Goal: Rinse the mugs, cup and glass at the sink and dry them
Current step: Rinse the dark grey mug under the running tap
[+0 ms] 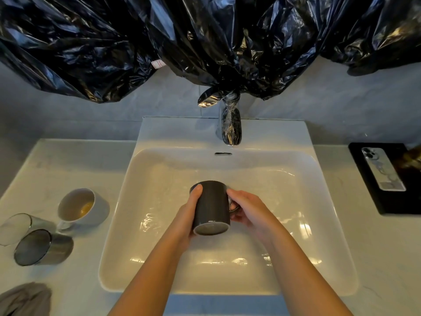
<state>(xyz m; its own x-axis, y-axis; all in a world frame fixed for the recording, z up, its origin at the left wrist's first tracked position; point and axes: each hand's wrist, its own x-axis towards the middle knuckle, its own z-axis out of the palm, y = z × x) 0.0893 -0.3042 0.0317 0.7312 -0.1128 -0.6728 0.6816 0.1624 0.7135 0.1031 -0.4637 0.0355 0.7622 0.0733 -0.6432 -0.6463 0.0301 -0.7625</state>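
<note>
Over the white sink [319, 224] I hold a black mug [213, 207] with its base turned toward me. My left hand [190, 216] wraps its left side, thumb on the wall. My right hand [247, 210] grips the mug's handle on the right. On the counter to the left stand a white cup [91, 208] with a yellowish residue inside, a clear glass [16, 226] and a dark tinted glass [43, 246]. No water runs from the chrome faucet [230, 126].
A grey cloth [25, 299] lies at the counter's front left corner. A phone [382, 169] rests on a black tray [364, 179] at the right. Black plastic sheeting [182, 42] hangs over the wall behind the faucet.
</note>
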